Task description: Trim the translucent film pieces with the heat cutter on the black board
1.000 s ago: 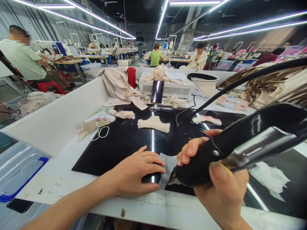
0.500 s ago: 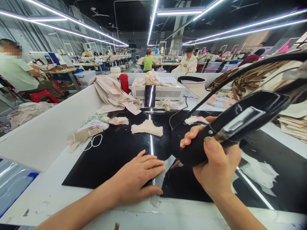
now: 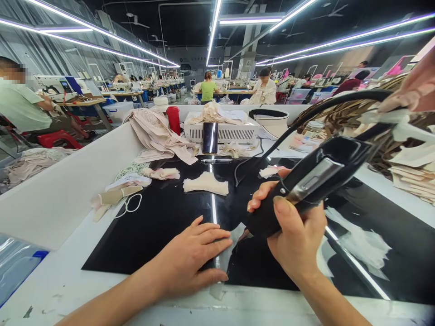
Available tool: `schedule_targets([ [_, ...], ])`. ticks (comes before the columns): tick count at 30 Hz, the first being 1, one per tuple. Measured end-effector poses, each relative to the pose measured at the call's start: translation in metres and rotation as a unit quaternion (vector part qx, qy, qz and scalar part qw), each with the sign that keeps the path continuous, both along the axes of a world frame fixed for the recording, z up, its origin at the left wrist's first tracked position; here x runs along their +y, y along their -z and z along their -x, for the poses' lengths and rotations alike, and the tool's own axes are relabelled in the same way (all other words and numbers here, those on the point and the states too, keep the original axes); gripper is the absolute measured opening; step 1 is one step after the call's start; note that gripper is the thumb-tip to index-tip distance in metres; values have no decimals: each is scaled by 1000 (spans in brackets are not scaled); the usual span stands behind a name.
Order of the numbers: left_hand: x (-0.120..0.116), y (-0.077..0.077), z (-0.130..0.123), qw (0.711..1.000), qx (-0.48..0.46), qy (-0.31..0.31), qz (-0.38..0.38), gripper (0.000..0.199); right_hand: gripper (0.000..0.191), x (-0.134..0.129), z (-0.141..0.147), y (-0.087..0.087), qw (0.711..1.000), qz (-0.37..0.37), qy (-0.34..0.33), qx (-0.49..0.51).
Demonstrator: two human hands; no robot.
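Observation:
My left hand (image 3: 200, 253) lies flat with fingers apart on a thin, translucent fabric piece (image 3: 233, 242) over the black mat (image 3: 156, 231). My right hand (image 3: 292, 226) grips a black corded hand tool (image 3: 312, 174) with a silver lever on its side. The tool's rounded end points down and left, close to the fabric's right edge; its working tip is hidden. Ahead of my hands lies a cream padded fabric piece (image 3: 205, 183). To the right of my right hand rest some sheer white fabric scraps (image 3: 363, 240).
Another person's hand (image 3: 408, 95) reaches in at upper right, near the tool's cord (image 3: 295, 120). At the back stand a phone (image 3: 210, 138), a vented white box (image 3: 234, 131) and a red cup (image 3: 173, 121). A white side panel (image 3: 68, 185) borders the left.
The tool and my right hand have shifted slightly left in view, and the whole view has drifted a little. Another person's hand has appeared at upper right. My left hand stays flat.

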State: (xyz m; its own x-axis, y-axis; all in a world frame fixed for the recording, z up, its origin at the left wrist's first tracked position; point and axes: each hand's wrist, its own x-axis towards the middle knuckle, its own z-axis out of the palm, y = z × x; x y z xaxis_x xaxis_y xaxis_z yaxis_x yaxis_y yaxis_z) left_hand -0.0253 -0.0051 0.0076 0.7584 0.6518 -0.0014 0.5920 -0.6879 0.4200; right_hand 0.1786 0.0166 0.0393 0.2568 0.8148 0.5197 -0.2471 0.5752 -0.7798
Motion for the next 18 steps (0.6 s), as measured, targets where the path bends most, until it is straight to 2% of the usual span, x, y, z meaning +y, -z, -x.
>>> schedule_targets([
  [5, 0, -1, -1, 1000, 4, -2, 5, 59, 33, 9, -5, -4, 998, -15, 32, 45],
  [12, 0, 0, 0, 1000, 4, 1, -5, 59, 38, 1, -1, -2, 999, -8, -8, 48],
  [18, -1, 2, 0, 1000, -21, 1, -7, 59, 39, -1, 2, 3, 1000, -2, -16, 26],
])
